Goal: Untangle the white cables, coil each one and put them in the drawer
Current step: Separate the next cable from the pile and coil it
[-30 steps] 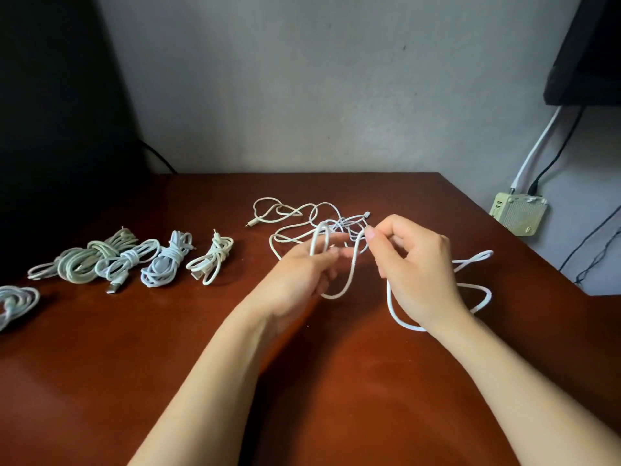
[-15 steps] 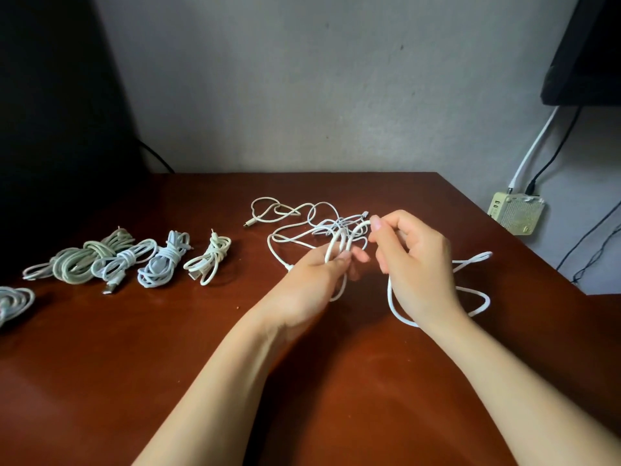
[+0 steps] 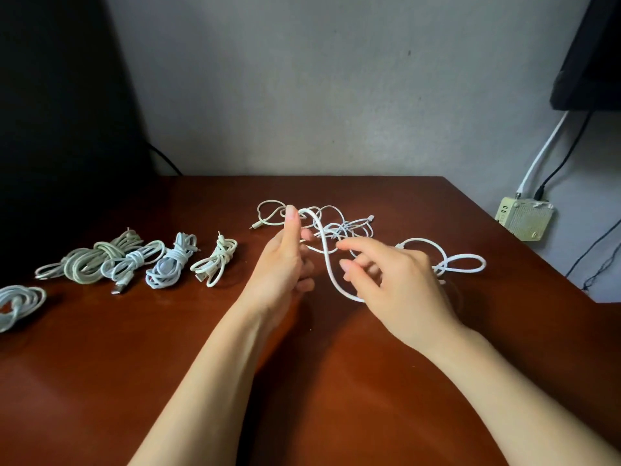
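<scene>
On the brown tabletop (image 3: 134, 381) the left hand (image 3: 285, 260) pinches a loop of the probably limp, light tangled white cables (image 3: 339, 227), best taken near a plug (image 3: 252, 227); the right hand (image 3: 400, 284) spreads empty.

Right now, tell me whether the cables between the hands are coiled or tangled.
Tangled: the white cables lie in loose, crossing loops, unlike the wrapped bundles at left.

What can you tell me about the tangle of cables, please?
The tangle is a loose knot of thin and thicker white cables, rubbery-looking, lying on the table. One plug end pokes out at its left. The left hand pinches one thick strand and holds it up; the right hand hovers open above a loop trailing right.
</scene>
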The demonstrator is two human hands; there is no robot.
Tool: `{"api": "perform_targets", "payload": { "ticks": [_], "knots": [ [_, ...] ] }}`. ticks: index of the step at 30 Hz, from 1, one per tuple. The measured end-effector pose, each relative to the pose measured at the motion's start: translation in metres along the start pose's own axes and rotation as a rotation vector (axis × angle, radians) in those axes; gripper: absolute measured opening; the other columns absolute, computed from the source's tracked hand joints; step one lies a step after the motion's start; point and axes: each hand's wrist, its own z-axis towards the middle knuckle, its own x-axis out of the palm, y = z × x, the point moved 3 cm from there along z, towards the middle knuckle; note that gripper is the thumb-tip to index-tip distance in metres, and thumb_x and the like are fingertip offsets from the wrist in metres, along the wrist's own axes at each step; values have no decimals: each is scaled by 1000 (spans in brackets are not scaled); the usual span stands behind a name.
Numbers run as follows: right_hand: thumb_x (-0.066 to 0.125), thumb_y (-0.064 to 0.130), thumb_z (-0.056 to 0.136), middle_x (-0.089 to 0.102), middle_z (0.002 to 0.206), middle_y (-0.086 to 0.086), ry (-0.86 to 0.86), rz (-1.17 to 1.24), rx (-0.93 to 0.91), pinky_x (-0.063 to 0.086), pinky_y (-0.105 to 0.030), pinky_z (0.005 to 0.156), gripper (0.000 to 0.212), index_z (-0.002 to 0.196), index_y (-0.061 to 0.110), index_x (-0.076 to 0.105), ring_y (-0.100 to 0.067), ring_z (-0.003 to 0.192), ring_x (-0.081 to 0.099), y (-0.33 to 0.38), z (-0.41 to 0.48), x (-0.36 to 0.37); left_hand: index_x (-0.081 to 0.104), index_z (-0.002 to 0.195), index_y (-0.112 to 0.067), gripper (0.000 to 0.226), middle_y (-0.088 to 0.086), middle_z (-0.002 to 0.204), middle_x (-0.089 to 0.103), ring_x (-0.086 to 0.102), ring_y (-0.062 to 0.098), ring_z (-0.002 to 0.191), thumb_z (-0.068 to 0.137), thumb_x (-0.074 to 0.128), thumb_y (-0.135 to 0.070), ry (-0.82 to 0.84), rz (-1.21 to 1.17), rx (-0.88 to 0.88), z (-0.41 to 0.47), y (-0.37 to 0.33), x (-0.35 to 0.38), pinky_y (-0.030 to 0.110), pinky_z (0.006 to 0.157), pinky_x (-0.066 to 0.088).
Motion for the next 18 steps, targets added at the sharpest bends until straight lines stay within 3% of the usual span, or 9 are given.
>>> {"api": "perform_targets", "payload": {
  "ticks": [2, 4, 6, 9, 13, 18],
  "knots": [
    [59, 21, 87, 72, 78, 5, -67, -3, -52, 53, -27, 62, 19, 99, 15, 73, -10, 66, 64, 1, 0, -1, 45, 89, -17, 59, -6, 64, 26, 20, 7, 51, 72, 42, -74, 50, 28, 12, -4, -2, 5, 22, 47, 15],
    [54, 21, 90, 71, 78, 3, -81, 4, -93, 50, -24, 61, 20, 95, 14, 72, -11, 66, 62, 4, -1, -1, 43, 81, -20, 54, -8, 60, 32, 26, 5, 49, 71, 47, -72, 158, 50, 45, -8, -2, 14, 22, 48, 16],
    [48, 22, 89, 67, 72, 2, -67, -34, -136, 48, -29, 55, 24, 88, 13, 70, -14, 61, 58, 7, -2, 0, 41, 74, -19, 44, -9, 54, 42, 39, 4, 46, 78, 57, -59, 239, 54, 75, -13, -2, 22, 18, 46, 28],
    [52, 23, 86, 62, 64, 3, -67, -117, -193, 47, -29, 49, 21, 78, 14, 70, -16, 56, 55, 10, -5, 2, 48, 82, -13, 31, -4, 58, 56, 58, 10, 50, 81, 63, -40, 218, 11, 33, -16, -1, 25, 21, 49, 46],
    [57, 33, 84, 53, 56, 10, -27, -108, -208, 41, -23, 49, 24, 68, 17, 66, -5, 54, 43, 12, -5, 4, 49, 87, -16, 28, -11, 55, 47, 48, 6, 48, 94, 51, -43, 64, 63, 14, -9, -1, 18, 22, 52, 41],
    [52, 51, 83, 59, 64, 13, 109, -104, -148, 50, -30, 57, 35, 72, 22, 68, -6, 66, 54, 2, 1, 0, 48, 87, -16, 44, -5, 65, 29, 25, 7, 51, 99, 29, -54, -60, -150, 4, 3, -8, -2, 19, 45, 24]
  ]
}}
